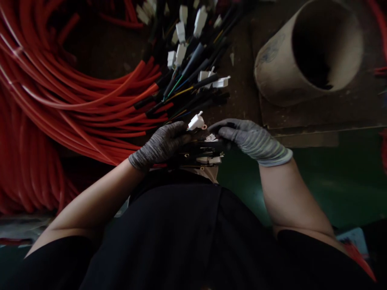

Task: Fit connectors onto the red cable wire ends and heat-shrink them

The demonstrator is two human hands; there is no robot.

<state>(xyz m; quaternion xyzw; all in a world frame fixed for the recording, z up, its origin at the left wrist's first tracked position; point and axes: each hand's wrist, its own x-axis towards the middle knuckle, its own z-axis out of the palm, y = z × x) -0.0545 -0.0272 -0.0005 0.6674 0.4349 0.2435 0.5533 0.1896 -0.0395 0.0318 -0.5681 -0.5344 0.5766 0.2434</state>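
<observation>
My left hand [163, 143], in a grey knit glove, is closed around the wire end behind a white connector [196, 121]. A small copper ring terminal [204, 127] sticks out beside that connector. Just to the right is my right hand [244, 137], also gloved, with fingers bent together and pointing at the terminal; whether anything small is between its fingertips cannot be made out. Below and between the hands lie more black cable ends with white connectors [209, 160] and ring terminals.
Thick coils of red cable [90, 96] fill the left side. Their black ends and white connectors [180, 54] spread over the brown table [242, 96]. A large cardboard tube [275, 66] lies at the back right. Green floor [317, 177] shows beyond the table's edge.
</observation>
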